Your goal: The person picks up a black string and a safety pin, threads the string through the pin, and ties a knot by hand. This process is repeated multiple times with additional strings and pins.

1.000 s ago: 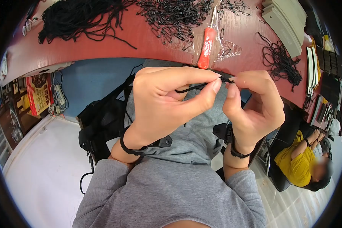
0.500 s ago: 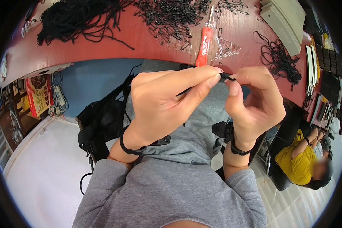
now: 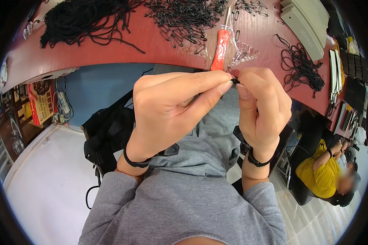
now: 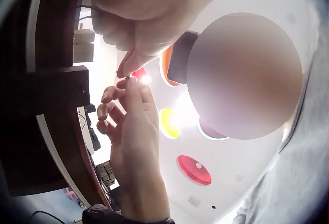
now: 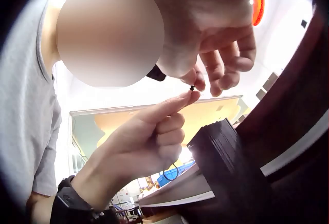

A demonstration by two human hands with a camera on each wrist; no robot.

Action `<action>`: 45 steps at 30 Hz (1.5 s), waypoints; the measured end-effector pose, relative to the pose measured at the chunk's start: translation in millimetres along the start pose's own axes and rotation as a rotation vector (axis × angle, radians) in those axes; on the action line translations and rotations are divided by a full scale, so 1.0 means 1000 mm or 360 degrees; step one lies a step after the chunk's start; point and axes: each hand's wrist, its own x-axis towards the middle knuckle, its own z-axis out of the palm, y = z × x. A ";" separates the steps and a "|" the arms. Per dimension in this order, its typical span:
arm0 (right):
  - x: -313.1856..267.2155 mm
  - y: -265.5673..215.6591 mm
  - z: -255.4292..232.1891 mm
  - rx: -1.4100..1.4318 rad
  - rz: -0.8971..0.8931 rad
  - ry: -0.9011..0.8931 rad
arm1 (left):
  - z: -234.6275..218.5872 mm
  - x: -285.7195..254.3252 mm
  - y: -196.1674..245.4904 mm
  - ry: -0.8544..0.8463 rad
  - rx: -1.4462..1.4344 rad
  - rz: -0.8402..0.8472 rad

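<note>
both hands (image 3: 229, 102) pinch a thin black cord (image 3: 234, 81) at their fingertips; it looks light and limp, best gripped near its end.

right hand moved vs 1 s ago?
Yes. The right hand has shifted left and up toward the orange-handled tool on the red table, closing against the left hand.

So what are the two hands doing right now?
Left hand: pinching a small black piece.
Right hand: pinching the same piece.
</note>
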 end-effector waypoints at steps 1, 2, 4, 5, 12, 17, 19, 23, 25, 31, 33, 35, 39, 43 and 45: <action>0.000 0.001 0.000 0.0010 -0.0075 0.0013 | -0.001 0.001 0.000 -0.0058 -0.0002 -0.0008; -0.001 0.000 -0.001 0.0011 -0.0075 0.0013 | -0.002 0.002 0.000 -0.0115 -0.0006 -0.0016; -0.002 -0.003 -0.005 0.0139 -0.0035 0.0007 | -0.004 0.000 0.001 -0.0115 0.0008 -0.0003; -0.003 -0.002 -0.004 0.0138 -0.0034 0.0005 | -0.005 -0.002 0.002 -0.0116 0.0022 0.0009; -0.008 -0.004 0.005 0.0391 0.0150 0.0076 | -0.005 -0.005 0.002 -0.0010 0.0005 -0.0156; -0.008 -0.002 0.001 0.0376 0.0132 0.0070 | -0.004 -0.004 0.003 0.0010 -0.0045 -0.0173; -0.007 0.000 -0.004 0.0326 0.0098 -0.0050 | -0.009 -0.002 0.006 -0.0063 -0.0062 -0.0225; -0.002 -0.006 -0.016 0.0167 0.0229 -0.0181 | -0.008 -0.001 0.003 -0.0102 -0.0175 -0.0134; -0.002 -0.006 -0.013 0.0351 0.0384 -0.0160 | -0.006 -0.001 0.004 -0.0109 -0.0193 -0.0129; 0.000 -0.017 -0.010 0.0648 0.0554 -0.0199 | -0.003 -0.003 0.002 -0.0110 -0.0237 -0.0046; -0.002 -0.017 -0.010 0.0642 0.0547 -0.0144 | -0.006 -0.001 0.004 -0.0139 -0.0213 -0.0047; -0.003 -0.012 -0.012 0.0633 0.0400 -0.0097 | -0.012 0.003 0.005 -0.0371 0.0003 0.0095; -0.006 -0.015 -0.021 0.0498 0.0306 0.0043 | -0.019 0.007 0.006 -0.0519 -0.0101 0.0121; -0.014 -0.008 -0.042 0.0405 0.0658 0.0244 | -0.014 0.004 -0.001 -0.0498 -0.0070 0.0080; -0.014 0.004 -0.053 0.0322 0.0771 0.0448 | -0.012 0.006 -0.005 -0.0505 -0.0047 0.0079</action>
